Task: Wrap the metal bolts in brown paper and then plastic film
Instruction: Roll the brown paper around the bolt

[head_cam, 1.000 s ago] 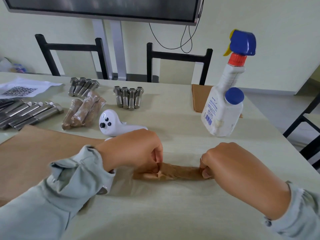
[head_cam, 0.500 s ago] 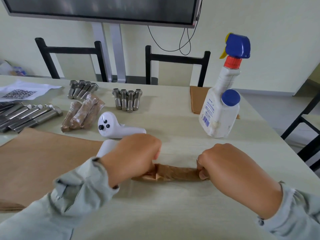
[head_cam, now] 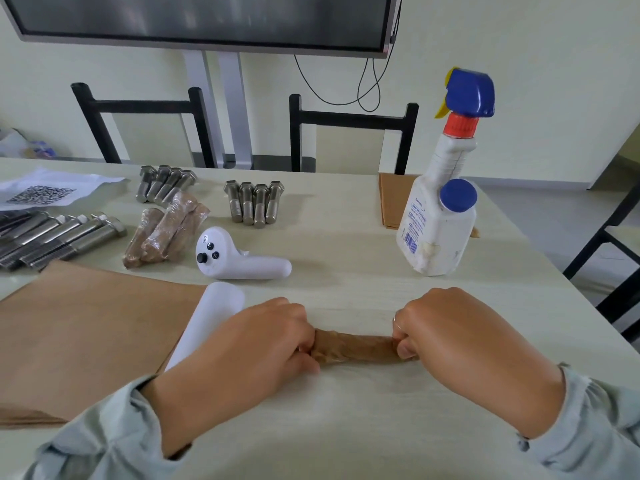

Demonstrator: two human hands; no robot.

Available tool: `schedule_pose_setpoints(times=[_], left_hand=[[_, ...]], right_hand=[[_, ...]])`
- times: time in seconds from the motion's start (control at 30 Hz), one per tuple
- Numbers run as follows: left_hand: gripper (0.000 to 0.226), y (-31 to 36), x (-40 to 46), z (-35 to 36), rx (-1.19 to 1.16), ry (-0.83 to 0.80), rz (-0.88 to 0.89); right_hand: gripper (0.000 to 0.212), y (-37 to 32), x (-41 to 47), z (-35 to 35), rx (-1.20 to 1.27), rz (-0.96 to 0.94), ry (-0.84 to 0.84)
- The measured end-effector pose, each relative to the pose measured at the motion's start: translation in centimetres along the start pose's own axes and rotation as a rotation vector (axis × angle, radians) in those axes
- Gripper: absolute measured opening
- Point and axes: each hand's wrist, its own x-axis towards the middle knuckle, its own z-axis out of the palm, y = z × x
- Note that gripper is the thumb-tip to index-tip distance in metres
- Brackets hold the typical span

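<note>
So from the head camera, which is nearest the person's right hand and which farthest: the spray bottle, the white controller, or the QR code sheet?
Measured from the right hand:
1. Spray bottle: just beyond the hand, on the table's right side.
2. White controller: mid-table, beyond and to the left, past the left hand.
3. QR code sheet: far left, near the table's back edge.

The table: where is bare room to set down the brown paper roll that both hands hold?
Bare beige table lies between the white controller and the white spray bottle, beyond the paper-wrapped roll held by left hand and right hand. The near edge is also free. The left is crowded: steel bolts, wrapped bundles, brown paper sheet.
</note>
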Motion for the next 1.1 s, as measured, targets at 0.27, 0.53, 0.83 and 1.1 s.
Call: schedule_pose_setpoints(times=[0.27, 0.53, 0.83, 1.1], left_hand=[[0.021, -0.7, 0.8, 0.0, -0.073, -0.023, -0.042], [0.029, -1.1, 1.3, -0.5, -0.085, 0.056, -0.224], [0.025, -1.0, 3.2, -0.6, -0.422, -0.292, -0.305], [0.015, -2.0, 3.9, -1.0, -0.554, -0.387, -0.422]], right_hand=[[0.018, 0.3, 0.4, -0.5, 0.037, -0.044, -0.076], [0.019, 0.1, 0.0, -0.4, 0.035, -0.058, -0.026], [0.016, 0.1, 0.1, -0.3, 0.026, -0.042, -0.057], [0.017, 0.1, 0.0, -0.5, 0.020, -0.037, -0.059]])
